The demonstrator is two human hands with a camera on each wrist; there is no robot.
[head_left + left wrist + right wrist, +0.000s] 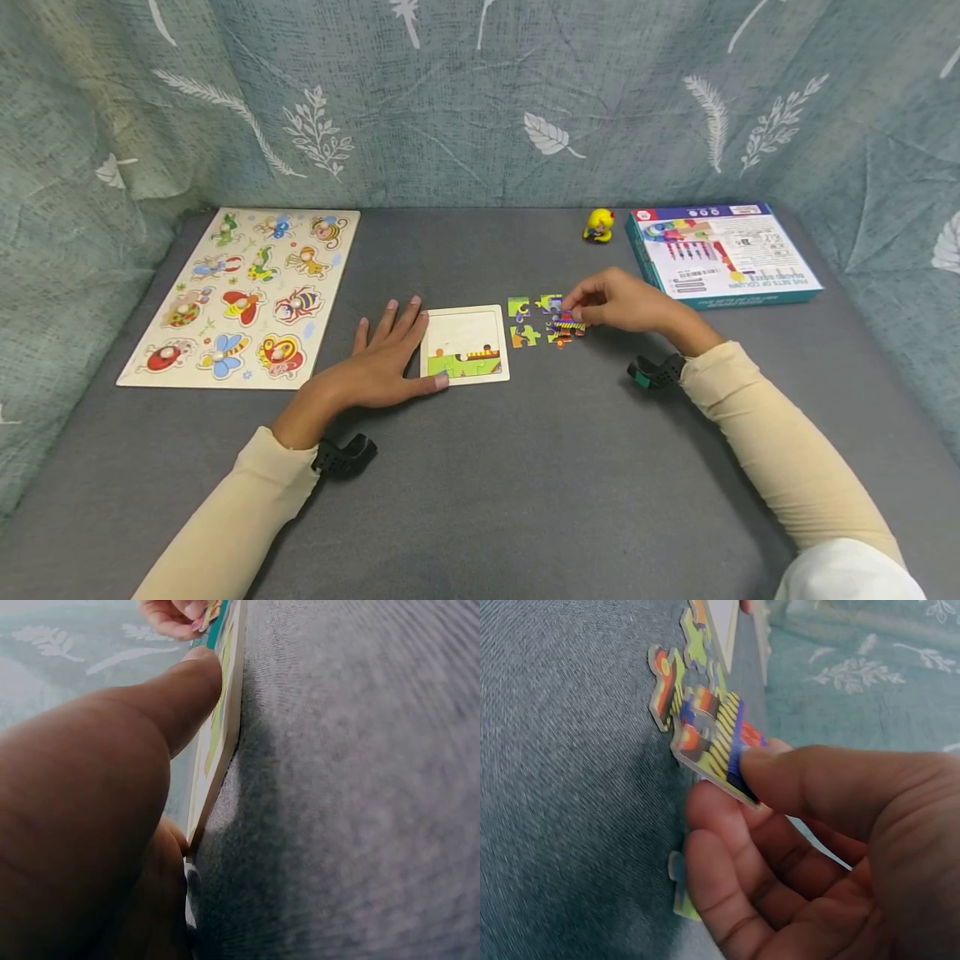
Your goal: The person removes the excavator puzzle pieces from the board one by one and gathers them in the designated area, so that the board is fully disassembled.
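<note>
My right hand [618,302] pinches a jigsaw piece [721,742] between thumb and fingers; it carries yellow-black stripes, blue and red. Under and beside it lie several loose jigsaw pieces [525,336], mostly green. Left of these is a small puzzle tray [465,312] with a pale wooden frame. Green pieces [468,366] fill its bottom row, and its upper part shows bare board. My left hand [382,358] rests with spread fingers at the tray's left edge, the thumb over the lower left corner. In the left wrist view the thumb [191,690] lies against the tray's side.
A wooden insect peg board [251,304] lies at the left. A yellow toy figure [598,226] stands at the back, and a flat teal-edged box [723,254] lies at the back right. Behind the grey table [525,500] hangs a leaf-patterned curtain [465,108].
</note>
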